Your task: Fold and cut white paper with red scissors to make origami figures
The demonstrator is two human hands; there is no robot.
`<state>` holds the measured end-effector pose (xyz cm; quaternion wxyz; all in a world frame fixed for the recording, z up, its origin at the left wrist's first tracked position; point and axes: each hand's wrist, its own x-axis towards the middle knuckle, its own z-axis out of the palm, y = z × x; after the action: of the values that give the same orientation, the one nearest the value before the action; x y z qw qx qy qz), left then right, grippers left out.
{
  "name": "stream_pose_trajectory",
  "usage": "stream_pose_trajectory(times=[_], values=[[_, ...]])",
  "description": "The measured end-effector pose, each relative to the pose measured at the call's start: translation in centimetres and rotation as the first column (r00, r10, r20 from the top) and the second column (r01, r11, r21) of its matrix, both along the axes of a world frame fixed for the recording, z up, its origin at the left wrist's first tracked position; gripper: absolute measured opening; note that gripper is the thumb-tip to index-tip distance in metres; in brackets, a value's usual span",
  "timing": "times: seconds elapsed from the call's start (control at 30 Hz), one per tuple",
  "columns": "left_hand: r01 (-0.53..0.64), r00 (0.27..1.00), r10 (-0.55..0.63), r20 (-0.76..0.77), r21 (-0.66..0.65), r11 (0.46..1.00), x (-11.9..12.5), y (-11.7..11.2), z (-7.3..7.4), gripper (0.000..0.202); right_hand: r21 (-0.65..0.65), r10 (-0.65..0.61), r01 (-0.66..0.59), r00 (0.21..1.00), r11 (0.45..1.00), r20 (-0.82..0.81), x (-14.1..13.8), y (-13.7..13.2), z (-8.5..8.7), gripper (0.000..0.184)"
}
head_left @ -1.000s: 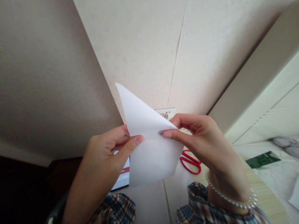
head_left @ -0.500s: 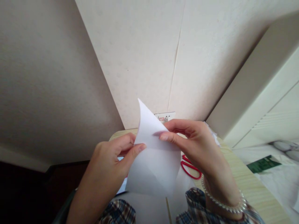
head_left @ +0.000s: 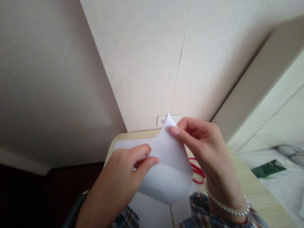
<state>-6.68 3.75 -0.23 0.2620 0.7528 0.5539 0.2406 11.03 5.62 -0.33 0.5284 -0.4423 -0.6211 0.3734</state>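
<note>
A white sheet of paper [head_left: 168,174] is held up over the table, curved, its narrow top corner pointing at the wall. My left hand [head_left: 133,171] pinches its left edge between thumb and fingers. Higher up, near the tip, my right hand [head_left: 199,136] grips the right edge, thumb in front and fingers behind. Red-handled scissors [head_left: 198,174] lie on the table, partly hidden by my right wrist. Under the held sheet, more white paper [head_left: 152,210] rests on the table.
The pale wooden table [head_left: 251,186] stands against a wall with a socket plate [head_left: 160,121]. At the right, a green flat packet [head_left: 268,168] lies on a white surface below a cream panel. A beaded bracelet [head_left: 228,207] circles my right wrist.
The paper's top corner has shifted right and down, and the sheet curves more. My left hand has moved right, with its pinch kept. My right hand now holds nearer the tip.
</note>
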Motion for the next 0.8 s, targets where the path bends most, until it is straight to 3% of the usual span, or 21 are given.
stream_pose_trajectory(times=[0.17, 0.3, 0.47, 0.63, 0.8], values=[[0.031, 0.995, -0.036, -0.094, -0.058, 0.998, 0.06, 0.08, -0.03, 0.034, 0.079, 0.043, -0.04, 0.998, 0.996, -0.038, 0.0, -0.03, 0.05, 0.01], [0.064, 0.992, -0.075, -0.098, -0.105, 0.992, 0.12, 0.01, -0.04, 0.034, 0.069, -0.042, 0.041, 0.999, 0.997, 0.008, -0.02, -0.26, 0.4, 0.028], [0.069, 0.988, -0.081, -0.13, -0.095, 0.993, 0.12, -0.11, -0.04, 0.034, 0.115, -0.051, 0.059, 0.996, 0.992, -0.072, 0.03, -0.25, 0.4, 0.009], [0.083, 0.986, -0.099, -0.132, -0.12, 0.989, 0.3, -0.24, 0.05, 0.034, 0.128, -0.146, 0.146, 0.989, 0.981, -0.011, 0.01, -0.49, 0.46, 0.024], [0.084, 0.99, -0.091, -0.104, -0.073, 0.994, 0.07, -0.1, -0.15, 0.033, 0.192, -0.172, 0.166, 0.985, 0.967, 0.016, 0.05, -0.52, 0.46, 0.022]])
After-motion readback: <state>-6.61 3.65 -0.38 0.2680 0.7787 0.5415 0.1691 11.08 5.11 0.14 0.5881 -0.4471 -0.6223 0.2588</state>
